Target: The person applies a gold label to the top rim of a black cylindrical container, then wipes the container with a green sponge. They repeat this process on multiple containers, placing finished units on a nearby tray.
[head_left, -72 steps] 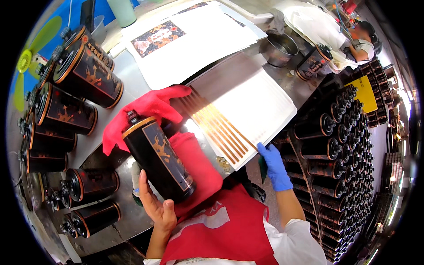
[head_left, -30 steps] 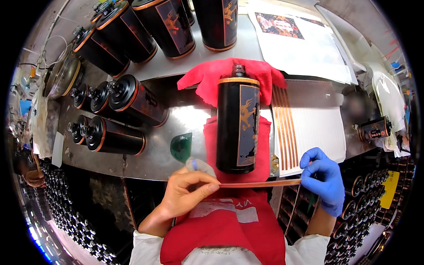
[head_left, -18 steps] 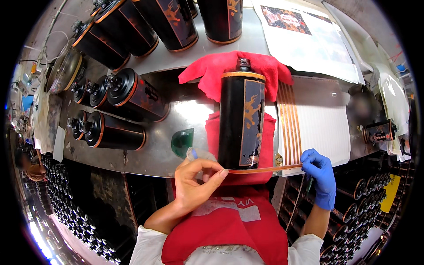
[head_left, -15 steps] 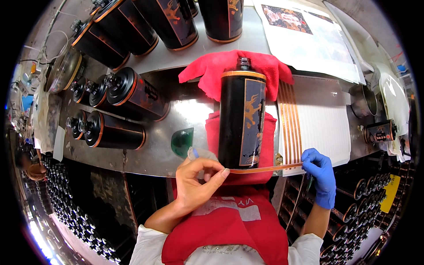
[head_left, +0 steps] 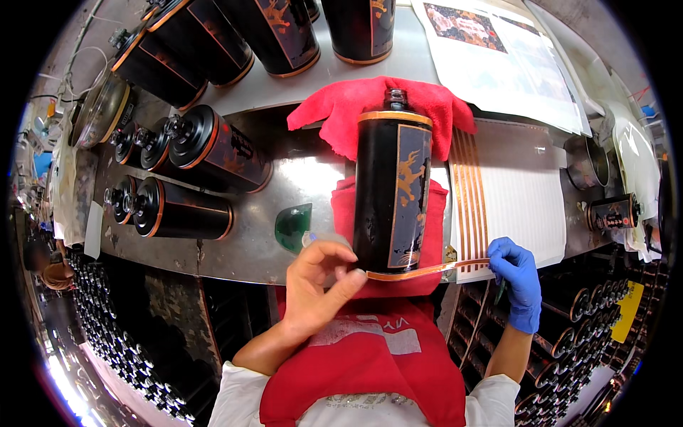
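A black bottle with a grey panel and gold figures [head_left: 409, 181] lies across the red cloth [head_left: 341, 220], neck pointing away. A thin copper-coloured strip [head_left: 427, 272] runs along its near bottom edge and bows slightly. By the strip's left end is my bare left hand [head_left: 313, 290], thumb tip against it, forefinger lifted apart. My right hand [head_left: 516, 281], in a blue glove, pinches the strip's other end. Something narrow and dark green [head_left: 500, 292] shows under its fingers. Several matching strips [head_left: 469, 192] lie on a white lined sheet [head_left: 526, 199] to the right.
A green translucent scraper-like piece [head_left: 293, 226] lies left of the bottle. Several more black bottles [head_left: 188, 208] lie at the left, others [head_left: 292, 35] stand behind. Printed papers [head_left: 498, 71] and a metal cup [head_left: 587, 162] are at the right. Bottle racks [head_left: 569, 334] fill the space below the table.
My left thumb and forefinger have parted from their pinch on the strip. The strip now bows more, up toward its right end. My right hand has barely moved and keeps its hold.
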Demonstrator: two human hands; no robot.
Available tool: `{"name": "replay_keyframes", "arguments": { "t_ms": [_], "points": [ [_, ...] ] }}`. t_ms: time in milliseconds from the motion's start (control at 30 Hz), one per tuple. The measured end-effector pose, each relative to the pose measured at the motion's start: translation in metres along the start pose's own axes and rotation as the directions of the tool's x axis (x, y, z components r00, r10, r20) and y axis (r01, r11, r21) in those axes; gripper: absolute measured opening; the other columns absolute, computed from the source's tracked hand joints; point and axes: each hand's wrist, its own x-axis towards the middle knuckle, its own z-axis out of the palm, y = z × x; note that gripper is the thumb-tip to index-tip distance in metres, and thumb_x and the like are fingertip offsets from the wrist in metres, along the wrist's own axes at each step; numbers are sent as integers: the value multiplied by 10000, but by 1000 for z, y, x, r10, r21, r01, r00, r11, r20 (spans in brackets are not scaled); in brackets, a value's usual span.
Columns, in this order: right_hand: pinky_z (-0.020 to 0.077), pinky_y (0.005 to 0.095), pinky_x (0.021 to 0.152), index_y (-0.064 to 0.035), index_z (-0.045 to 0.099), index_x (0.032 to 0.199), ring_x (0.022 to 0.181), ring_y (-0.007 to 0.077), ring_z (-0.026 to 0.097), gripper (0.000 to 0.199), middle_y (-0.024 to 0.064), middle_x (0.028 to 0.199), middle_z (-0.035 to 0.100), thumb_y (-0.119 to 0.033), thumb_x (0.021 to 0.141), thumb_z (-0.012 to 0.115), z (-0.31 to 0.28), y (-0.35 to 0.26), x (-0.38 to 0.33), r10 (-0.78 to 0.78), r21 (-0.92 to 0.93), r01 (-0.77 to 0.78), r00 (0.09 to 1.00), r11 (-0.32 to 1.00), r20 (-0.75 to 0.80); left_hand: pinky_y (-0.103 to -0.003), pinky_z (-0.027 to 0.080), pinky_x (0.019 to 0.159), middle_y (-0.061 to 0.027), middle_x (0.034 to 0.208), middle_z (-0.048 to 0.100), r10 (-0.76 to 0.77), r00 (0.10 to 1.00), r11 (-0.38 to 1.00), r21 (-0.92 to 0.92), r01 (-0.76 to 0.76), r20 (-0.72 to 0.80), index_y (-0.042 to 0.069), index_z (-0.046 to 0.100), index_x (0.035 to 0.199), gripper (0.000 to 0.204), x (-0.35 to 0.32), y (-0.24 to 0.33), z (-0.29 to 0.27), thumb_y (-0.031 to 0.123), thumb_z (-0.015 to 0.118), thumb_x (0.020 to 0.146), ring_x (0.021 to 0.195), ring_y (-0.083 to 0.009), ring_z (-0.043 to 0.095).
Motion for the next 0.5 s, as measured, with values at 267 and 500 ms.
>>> {"name": "replay_keyframes", "arguments": {
  "t_ms": [267, 500],
  "points": [
    [365, 195, 623, -36, 593, 720, 716, 57, 481, 44, -2, 829, 545, -24, 749, 624, -3, 7, 4, 4, 5, -4, 1000, 1000, 11, -198, 375, 653, 15, 810, 488, 58, 998, 991, 122, -62, 36, 45, 515, 885, 247, 4, -8, 3, 29, 727, 759, 709, -58, 433],
    [402, 211, 666, -28, 601, 750, 745, 72, 505, 31, 9, 825, 559, -29, 755, 631, -1, 12, 10, -38, -28, 39, 999, 999, 11, -198, 383, 678, -2, 875, 504, 15, 994, 1000, -12, -14, 104, 26, 537, 908, 210, 8, -12, -4, 4, 698, 775, 743, -63, 451]
  ]
}}
